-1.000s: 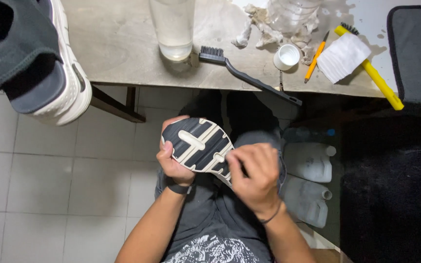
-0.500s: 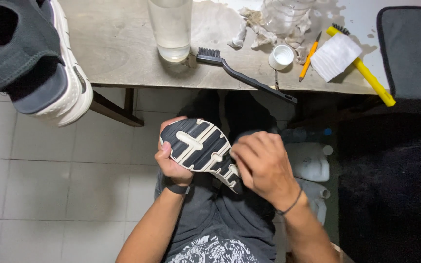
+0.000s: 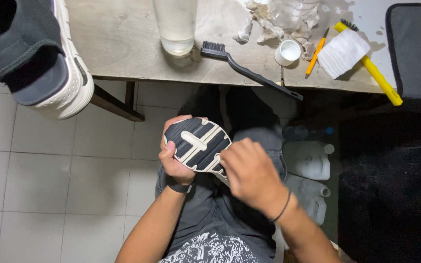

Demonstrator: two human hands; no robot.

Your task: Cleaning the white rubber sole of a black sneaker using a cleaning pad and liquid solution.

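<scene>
Shoe point(image 3: 197, 144) sits sole-up in left hand point(image 3: 174, 160), right hand point(image 3: 249, 173) touching its heel end.

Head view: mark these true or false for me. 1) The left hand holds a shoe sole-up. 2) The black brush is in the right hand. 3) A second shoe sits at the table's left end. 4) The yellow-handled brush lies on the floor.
1) True: the left hand grips the shoe with its dark, pale-striped sole facing up.
2) False: the black brush lies on the table; the right hand rests on the shoe's heel end.
3) True: a second shoe sits there.
4) False: the yellow-handled brush lies on the table, partly under a white cloth.
</scene>
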